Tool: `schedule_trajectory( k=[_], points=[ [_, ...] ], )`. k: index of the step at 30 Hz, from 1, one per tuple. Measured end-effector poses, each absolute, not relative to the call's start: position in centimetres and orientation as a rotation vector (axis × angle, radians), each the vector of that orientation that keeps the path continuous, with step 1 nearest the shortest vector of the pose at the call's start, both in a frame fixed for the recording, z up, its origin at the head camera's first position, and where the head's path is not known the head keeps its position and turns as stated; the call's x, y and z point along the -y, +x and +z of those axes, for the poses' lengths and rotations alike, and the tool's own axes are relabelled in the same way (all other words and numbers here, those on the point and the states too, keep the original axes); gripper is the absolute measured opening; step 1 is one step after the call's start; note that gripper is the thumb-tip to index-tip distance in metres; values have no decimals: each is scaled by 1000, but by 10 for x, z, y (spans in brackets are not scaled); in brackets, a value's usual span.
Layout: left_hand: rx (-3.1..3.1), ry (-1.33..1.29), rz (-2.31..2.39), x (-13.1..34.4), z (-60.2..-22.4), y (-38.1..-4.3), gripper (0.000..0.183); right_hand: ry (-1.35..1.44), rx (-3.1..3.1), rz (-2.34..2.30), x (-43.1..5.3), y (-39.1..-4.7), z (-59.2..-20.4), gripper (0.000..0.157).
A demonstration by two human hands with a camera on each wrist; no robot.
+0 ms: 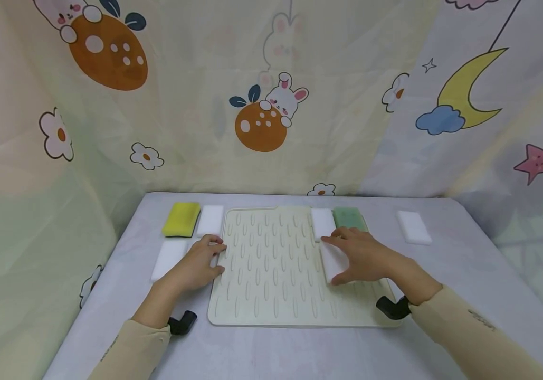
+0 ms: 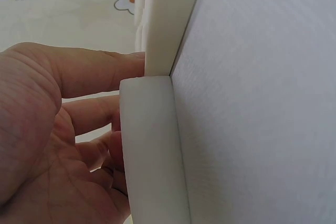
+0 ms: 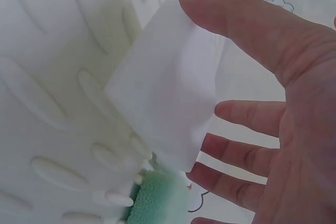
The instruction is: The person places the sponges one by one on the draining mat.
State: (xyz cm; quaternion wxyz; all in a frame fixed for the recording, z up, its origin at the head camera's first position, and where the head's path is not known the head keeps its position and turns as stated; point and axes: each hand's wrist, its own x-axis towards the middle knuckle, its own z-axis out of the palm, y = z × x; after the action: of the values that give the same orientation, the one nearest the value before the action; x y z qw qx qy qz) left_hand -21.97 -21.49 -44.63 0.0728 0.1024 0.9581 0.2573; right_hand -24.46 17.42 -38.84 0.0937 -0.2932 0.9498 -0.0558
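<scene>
A cream ridged mat [image 1: 271,311] lies on the table. My right hand [image 1: 363,256] pinches a white sponge block [image 1: 332,259] over the mat's right part; in the right wrist view the thumb is on one edge of the block [image 3: 163,87] and fingertips are on the opposite edge. Beyond it are another white block [image 1: 322,221] and a green sponge [image 1: 347,216]. My left hand [image 1: 200,264] rests at the mat's left edge, thumb and fingertips touching it. Close to that hand is a white block [image 2: 152,145], partly covering its fingers in the left wrist view.
Left of the mat lie a yellow sponge [image 1: 181,219], a white block [image 1: 211,219] and another white block [image 1: 168,258] partly behind the left arm. One more white block [image 1: 413,227] is at the far right. Patterned cloth [image 1: 195,121] encloses the table's back and sides.
</scene>
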Motion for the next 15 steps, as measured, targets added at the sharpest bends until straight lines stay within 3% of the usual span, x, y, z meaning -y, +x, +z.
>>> schedule_trajectory(
  k=[15],
  points=[
    [-2875, 295, 754, 215, -446, -220, 57, -828, -2773, -127, -163, -247, -401, 97]
  ],
)
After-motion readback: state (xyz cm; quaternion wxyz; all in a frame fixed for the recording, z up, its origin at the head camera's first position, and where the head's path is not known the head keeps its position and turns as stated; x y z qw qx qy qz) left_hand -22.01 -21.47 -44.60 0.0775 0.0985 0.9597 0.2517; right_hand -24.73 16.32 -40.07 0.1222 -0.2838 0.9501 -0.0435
